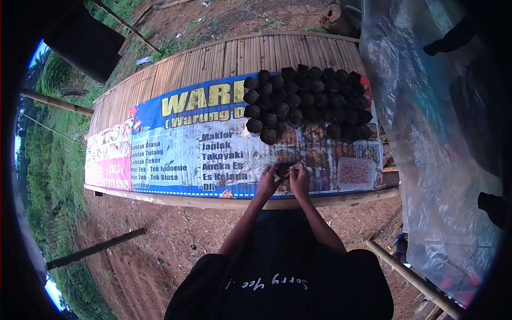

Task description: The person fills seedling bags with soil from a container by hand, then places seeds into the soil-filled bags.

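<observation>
- Left arm (246,220): bare from about the elbow, reaching forward, angled in to the right.
- Right arm (319,217): bare too, reaching forward, angled in to the left.
- Arms: converge toward the hands, not crossed.
- Left hand (270,179): fingers bent, gripping, tips turned inward.
- Right hand (300,179): fingers curled, tips toward left hand; exact grip too small to tell.
- Hands: side by side, close together, about level.

One cam only, worn on the head, w/ wide round view; it looks fwd & down past the shirt (282,256) onto left hand (268,180), right hand (300,178) & surface (240,57), approx. mid-range
</observation>
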Available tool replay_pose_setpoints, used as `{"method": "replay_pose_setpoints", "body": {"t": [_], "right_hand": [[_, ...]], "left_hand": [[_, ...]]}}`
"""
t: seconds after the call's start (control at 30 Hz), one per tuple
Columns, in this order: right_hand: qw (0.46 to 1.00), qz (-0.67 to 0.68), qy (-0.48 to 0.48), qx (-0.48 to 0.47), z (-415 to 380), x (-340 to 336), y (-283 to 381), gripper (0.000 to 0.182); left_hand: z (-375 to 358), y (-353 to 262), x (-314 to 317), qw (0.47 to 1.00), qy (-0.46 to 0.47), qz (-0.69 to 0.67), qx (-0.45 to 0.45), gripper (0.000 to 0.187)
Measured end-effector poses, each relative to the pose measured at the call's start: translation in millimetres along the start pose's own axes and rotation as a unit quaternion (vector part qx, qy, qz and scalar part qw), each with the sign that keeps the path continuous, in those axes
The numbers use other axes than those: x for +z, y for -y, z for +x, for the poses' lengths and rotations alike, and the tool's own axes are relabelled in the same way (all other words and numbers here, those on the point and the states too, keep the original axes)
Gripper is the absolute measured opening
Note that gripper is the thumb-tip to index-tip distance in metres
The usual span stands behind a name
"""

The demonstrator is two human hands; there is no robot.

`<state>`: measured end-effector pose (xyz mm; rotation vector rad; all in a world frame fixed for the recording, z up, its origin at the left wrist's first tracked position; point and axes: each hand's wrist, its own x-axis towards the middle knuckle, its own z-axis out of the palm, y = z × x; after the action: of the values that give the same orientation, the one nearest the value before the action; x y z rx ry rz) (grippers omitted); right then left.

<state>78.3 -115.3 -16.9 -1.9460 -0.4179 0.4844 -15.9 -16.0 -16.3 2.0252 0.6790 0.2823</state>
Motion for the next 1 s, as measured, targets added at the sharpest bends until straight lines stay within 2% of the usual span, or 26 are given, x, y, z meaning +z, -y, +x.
{"method": "replay_pose_setpoints", "body": {"t": [0.13, 0.23, 0.3, 0.33, 0.4, 0.43, 0.5, 0.67, 0.73, 0.83, 0.9, 1.0], "right_hand": [[0.999, 0.028, 0.021, 0.0, 2, -10, -3, 0.011], [0.997, 0.057, 0.05, -0.035, 0, -26, 5, 0.01], [0.988, 0.01, 0.083, -0.131, 0, -39, 17, 0.012], [0.988, 0.009, 0.082, -0.132, 0, -43, 15, 0.012], [0.957, -0.057, 0.135, -0.252, 2, -49, 18, 0.013], [0.956, -0.057, 0.135, -0.253, -1, -49, 21, 0.013], [0.938, -0.184, 0.139, -0.257, -6, -50, 30, 0.013], [0.945, -0.166, 0.122, -0.256, -9, -48, 43, 0.014], [0.945, -0.153, 0.116, -0.264, -10, -47, 42, 0.015], [0.946, -0.135, 0.103, -0.275, -5, -45, 41, 0.016], [0.956, -0.128, 0.095, -0.248, -7, -42, 42, 0.015], [0.954, -0.103, 0.112, -0.258, -2, -34, 35, 0.011]], "left_hand": [[3, 5, -4, 0.999, 0.028, 0.009, 0.024, 0.062], [4, 10, -7, 0.998, 0.046, 0.01, 0.052, 0.065], [7, 10, -11, 0.997, 0.056, 0.008, 0.054, 0.066], [7, 9, -12, 0.996, 0.066, 0.005, 0.053, 0.068], [8, 3, -19, 0.996, 0.082, -0.005, 0.043, 0.068], [7, 1, -23, 0.994, 0.101, -0.015, 0.03, 0.069], [7, -1, -25, 0.994, 0.107, -0.012, 0.008, 0.069], [7, 4, -26, 0.991, 0.124, -0.033, -0.038, 0.068], [8, 5, -25, 0.99, 0.115, -0.068, -0.048, 0.06], [12, 9, -24, 0.991, 0.104, -0.07, -0.047, 0.052], [12, 12, -22, 0.992, 0.091, -0.082, -0.033, 0.051], [11, 14, -17, 0.994, 0.066, -0.09, -0.011, 0.049]]}}
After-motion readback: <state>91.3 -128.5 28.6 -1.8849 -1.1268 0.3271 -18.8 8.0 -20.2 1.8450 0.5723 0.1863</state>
